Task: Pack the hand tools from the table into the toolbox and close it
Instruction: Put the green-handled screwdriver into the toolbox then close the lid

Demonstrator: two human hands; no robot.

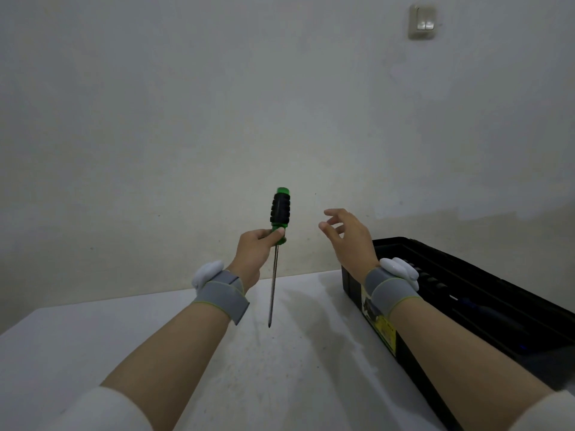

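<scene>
My left hand (pixel 253 253) grips a screwdriver (pixel 279 213) with a green and black handle at the base of the handle. The handle points up and the long metal shaft hangs down over the table. To the right of it, my right hand (pixel 347 236) is raised with its fingers spread and holds nothing. The black toolbox (pixel 466 275) stands open on the right side of the table, behind my right wrist. Dark tools lie inside it, hard to make out.
The white table (pixel 295 368) runs up to a plain wall. A yellow label (pixel 387 332) is on the toolbox's near side. A light switch (pixel 422 21) is high on the wall at the right. Both wrists wear grey bands.
</scene>
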